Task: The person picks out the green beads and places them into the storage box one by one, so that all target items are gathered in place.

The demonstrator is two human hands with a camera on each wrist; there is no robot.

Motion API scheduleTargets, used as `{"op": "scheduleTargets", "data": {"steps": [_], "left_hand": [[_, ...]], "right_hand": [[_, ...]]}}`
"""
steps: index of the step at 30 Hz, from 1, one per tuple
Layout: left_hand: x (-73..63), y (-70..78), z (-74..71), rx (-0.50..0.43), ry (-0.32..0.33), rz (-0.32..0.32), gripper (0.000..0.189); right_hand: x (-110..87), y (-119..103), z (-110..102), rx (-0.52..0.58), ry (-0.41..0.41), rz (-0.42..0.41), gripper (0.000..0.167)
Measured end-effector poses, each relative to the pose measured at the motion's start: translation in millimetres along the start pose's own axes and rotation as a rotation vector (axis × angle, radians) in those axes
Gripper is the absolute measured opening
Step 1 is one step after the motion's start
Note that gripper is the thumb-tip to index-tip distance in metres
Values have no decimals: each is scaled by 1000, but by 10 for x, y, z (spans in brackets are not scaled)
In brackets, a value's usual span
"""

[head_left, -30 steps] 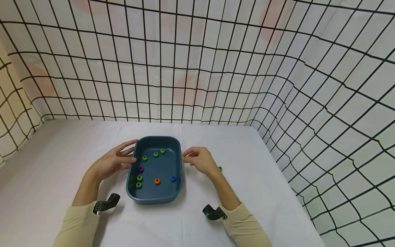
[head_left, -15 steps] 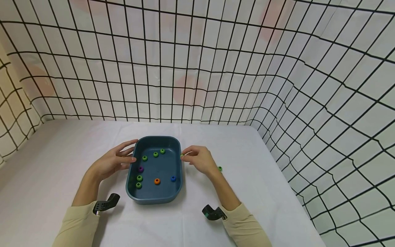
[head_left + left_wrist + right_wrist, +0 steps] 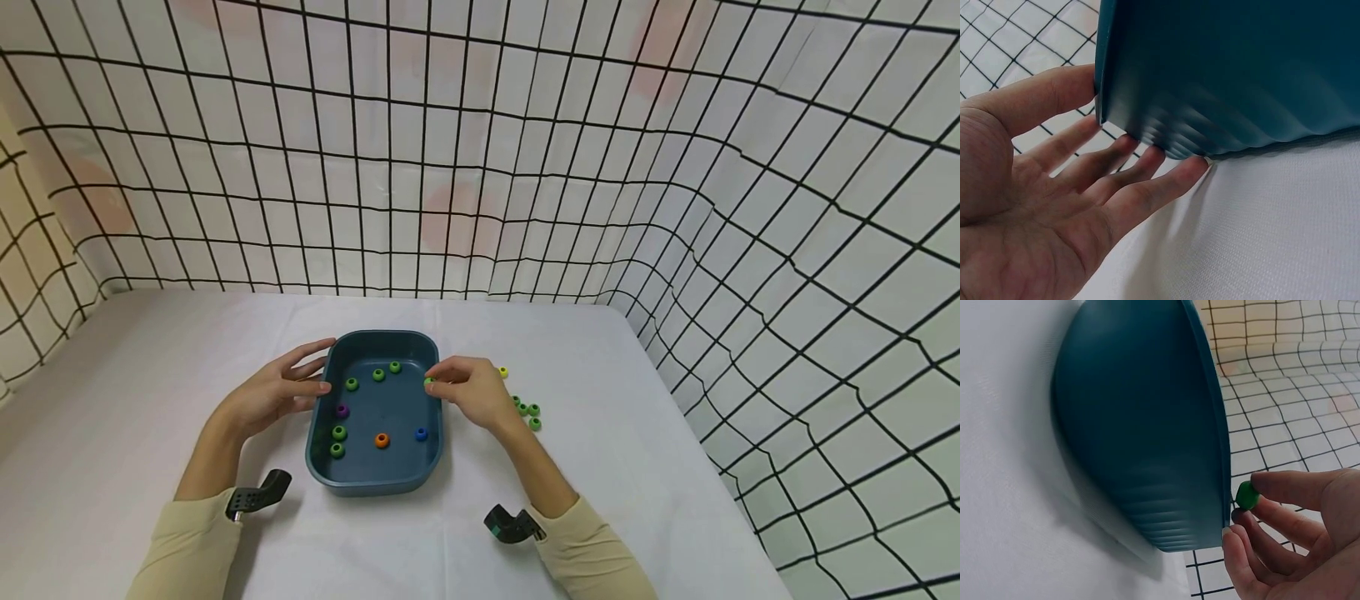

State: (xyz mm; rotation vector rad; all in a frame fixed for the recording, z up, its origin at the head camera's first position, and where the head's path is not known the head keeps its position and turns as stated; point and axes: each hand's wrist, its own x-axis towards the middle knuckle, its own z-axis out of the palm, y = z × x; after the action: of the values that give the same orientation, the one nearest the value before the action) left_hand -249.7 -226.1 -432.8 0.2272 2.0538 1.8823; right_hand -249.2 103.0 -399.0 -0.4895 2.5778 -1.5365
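Observation:
A dark blue tray (image 3: pixel 386 477) stands on the white cloth. Several green beads (image 3: pixel 378 376), a purple bead (image 3: pixel 342 412), an orange bead (image 3: pixel 382 440) and a blue bead (image 3: pixel 422 434) lie spread over its floor. Against the tray's left side rests my left hand (image 3: pixel 272 390), thumb at the rim and fairly straight fingers touching the outer wall. My right hand (image 3: pixel 477 390) is at the right rim, pinching a green bead (image 3: pixel 1247 495) between thumb and fingertips. In the right wrist view, the other fingers are by the rim.
Right of the tray, partly behind my right wrist, several green beads (image 3: pixel 534 410) lie on the cloth, with a yellow bead (image 3: pixel 503 372) farther back. Black grid netting (image 3: pixel 465 150) over white sheeting closes off the back and sides of the table.
My right hand has shifted left to the tray's right rim with the green bead. The yellow bead and more green beads now show behind it. My left hand has stayed still.

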Motion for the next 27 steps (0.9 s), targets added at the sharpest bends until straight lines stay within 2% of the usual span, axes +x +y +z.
{"op": "scheduleTargets", "data": {"steps": [27], "left_hand": [[4, -10, -6, 3, 9, -1, 84]], "right_hand": [[-9, -17, 30, -34, -33, 18, 23]]}}
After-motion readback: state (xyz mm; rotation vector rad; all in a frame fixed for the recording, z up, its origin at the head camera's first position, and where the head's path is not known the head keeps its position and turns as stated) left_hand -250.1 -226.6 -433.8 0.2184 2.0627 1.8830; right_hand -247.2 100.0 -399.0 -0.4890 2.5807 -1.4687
